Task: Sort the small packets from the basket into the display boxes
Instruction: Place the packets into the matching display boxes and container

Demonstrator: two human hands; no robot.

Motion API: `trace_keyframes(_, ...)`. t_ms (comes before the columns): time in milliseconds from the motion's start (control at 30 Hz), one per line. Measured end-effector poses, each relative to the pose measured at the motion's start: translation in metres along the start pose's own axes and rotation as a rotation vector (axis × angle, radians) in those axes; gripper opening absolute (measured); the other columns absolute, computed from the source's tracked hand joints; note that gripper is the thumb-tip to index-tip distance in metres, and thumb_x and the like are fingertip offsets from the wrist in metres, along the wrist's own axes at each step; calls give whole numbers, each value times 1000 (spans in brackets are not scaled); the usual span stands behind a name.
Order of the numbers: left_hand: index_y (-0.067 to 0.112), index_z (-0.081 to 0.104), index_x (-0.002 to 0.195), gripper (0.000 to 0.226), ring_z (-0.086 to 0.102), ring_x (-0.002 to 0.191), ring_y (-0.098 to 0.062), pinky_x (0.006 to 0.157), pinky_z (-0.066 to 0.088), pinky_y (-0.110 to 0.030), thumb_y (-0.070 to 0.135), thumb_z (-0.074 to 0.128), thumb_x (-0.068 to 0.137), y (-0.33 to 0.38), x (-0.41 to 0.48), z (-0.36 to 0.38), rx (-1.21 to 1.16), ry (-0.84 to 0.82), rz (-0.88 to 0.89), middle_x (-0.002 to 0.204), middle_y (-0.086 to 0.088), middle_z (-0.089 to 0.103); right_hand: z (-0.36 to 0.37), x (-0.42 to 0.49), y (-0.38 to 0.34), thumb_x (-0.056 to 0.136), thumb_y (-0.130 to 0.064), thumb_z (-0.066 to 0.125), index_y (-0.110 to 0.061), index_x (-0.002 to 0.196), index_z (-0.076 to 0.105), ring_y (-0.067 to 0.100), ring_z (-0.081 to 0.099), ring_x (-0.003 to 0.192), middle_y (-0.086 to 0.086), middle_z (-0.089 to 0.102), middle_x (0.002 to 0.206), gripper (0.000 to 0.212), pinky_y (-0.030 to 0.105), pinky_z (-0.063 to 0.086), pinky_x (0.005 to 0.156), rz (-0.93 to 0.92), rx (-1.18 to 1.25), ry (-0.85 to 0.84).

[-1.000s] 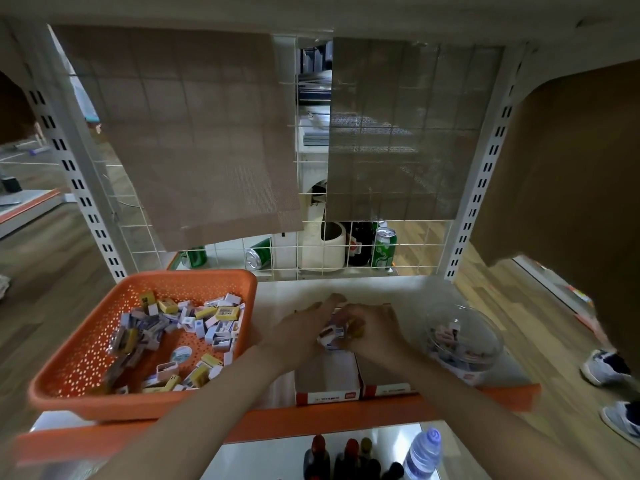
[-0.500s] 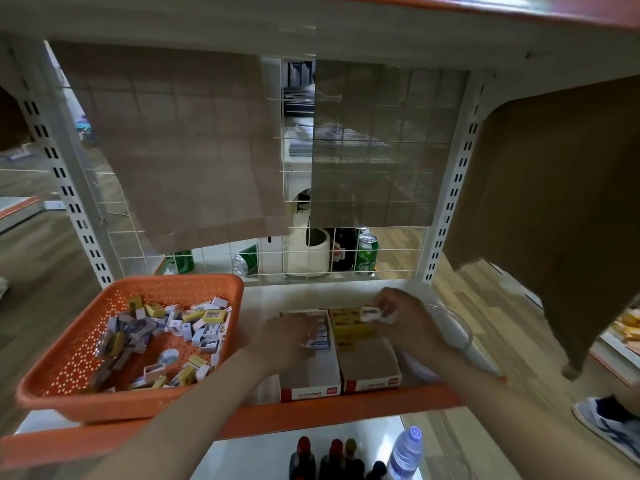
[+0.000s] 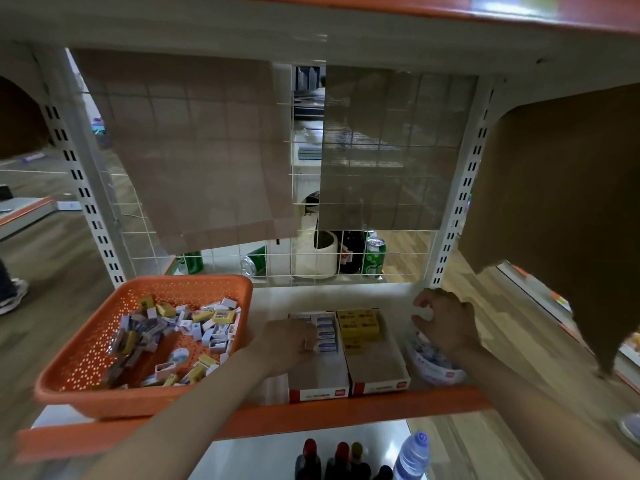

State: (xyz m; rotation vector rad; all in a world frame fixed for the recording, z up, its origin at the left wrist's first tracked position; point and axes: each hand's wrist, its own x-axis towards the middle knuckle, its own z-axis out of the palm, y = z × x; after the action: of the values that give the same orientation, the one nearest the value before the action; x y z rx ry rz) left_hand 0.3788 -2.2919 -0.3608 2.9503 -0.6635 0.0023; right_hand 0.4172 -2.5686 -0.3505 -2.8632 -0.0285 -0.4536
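**Basket sits left of both hands, and the left hand is nearer**

The orange basket stands on the left end of the shelf, with loose packets heaped across its floor. Just to its right, side by side and touching, are two display boxes with their long sides running near to far. The left box has purple-and-white packets at its far end. The right box has yellow packets at its far end. The near half of each box is bare.

The left hand lies palm down over the left box, its fingers bent onto the purple-and-white row. I cannot tell whether it pinches a packet or only touches them. The right hand hangs far right, above a clear tub. Its fingers are loosely curled and seem to hold nothing.

For another packet, the reach goes leftward. The left hand is just beside the basket wall, while the right hand would have to cross both boxes, so I judge the left better placed.
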Motion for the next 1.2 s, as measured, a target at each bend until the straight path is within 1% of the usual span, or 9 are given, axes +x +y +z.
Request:
trace_keyframes(167, 20, 57, 115, 29, 54, 108, -17, 91, 43, -28, 38, 50, 93, -9, -7, -7, 46, 89, -39, 120, -1, 55, 9, -3, -58, 88, -21, 56, -23, 111, 60, 17, 51, 112, -6, 60, 115, 22, 32, 32, 89, -219, 8, -27)
trace_keyframes(333, 23, 59, 111, 23, 50, 111, -16, 89, 32, -26, 30, 51, 90, -38, -25, -14, 51, 263, -78, 114, 3, 54, 29, -16, -128, 85, -19, 57, -23, 104, 59, 19, 52, 105, -5, 59, 107, 20, 35, 37, 87, -370, 183, -135)
trace_keyframes(433, 21, 61, 108, 21, 52, 110, -18, 87, 34, -28, 28, 54, 89, -63, -45, -20, 24, 266, -119, 113, 2, 58, 37, -24, -174, 86, -16, 57, -18, 108, 61, 18, 52, 106, -1, 60, 110, 23, 33, 38, 90, -475, 256, -205)
trace_keyframes(600, 25, 61, 105, 17, 57, 102, -17, 79, 43, -27, 31, 52, 92, -112, -87, -24, 34, 210, -252, 109, 4, 61, 53, -38, -239, 83, -12, 59, -15, 105, 62, 24, 51, 108, 5, 59, 113, 23, 32, 38, 84, -604, 290, -316)
trace_keyframes(733, 24, 61, 97, 13, 60, 93, -21, 65, 42, -28, 24, 51, 90, -147, -111, -17, 45, 137, -404, 106, 3, 63, 73, -43, -275, 81, -14, 64, -18, 104, 65, 24, 55, 107, 6, 60, 117, 23, 34, 47, 87, -640, 322, -455)
trace_keyframes(833, 22, 63, 101, 15, 61, 93, -21, 63, 39, -29, 23, 52, 90, -167, -127, -4, -56, 150, -452, 105, 4, 64, 93, -45, -292, 82, -16, 61, -20, 99, 63, 26, 58, 99, 7, 61, 109, 18, 33, 48, 75, -614, 215, -557)
trace_keyframes(900, 23, 63, 103, 16, 63, 92, -22, 64, 44, -30, 23, 54, 89, -174, -132, 3, -177, 168, -478, 101, 4, 66, 102, -46, -299, 79, -24, 64, -21, 92, 60, 27, 59, 88, 6, 62, 97, 15, 30, 45, 67, -595, 115, -538)
trace_keyframes(1067, 19, 63, 108, 23, 62, 93, -21, 72, 49, -31, 16, 52, 88, -176, -130, 9, -231, 205, -456, 107, 2, 66, 115, -51, -305, 74, -26, 66, -19, 64, 39, 28, 59, 80, 6, 57, 80, 30, 31, 47, 66, -516, -22, -482)
trace_keyframes(1200, 17, 64, 98, 13, 61, 87, -19, 73, 50, -34, 22, 57, 87, -181, -130, 14, -265, 207, -459, 99, 2, 68, 113, -53, -303, 72, -29, 67, -18, 75, 53, 25, 59, 78, 4, 62, 81, 18, 31, 50, 68, -511, 62, -466)
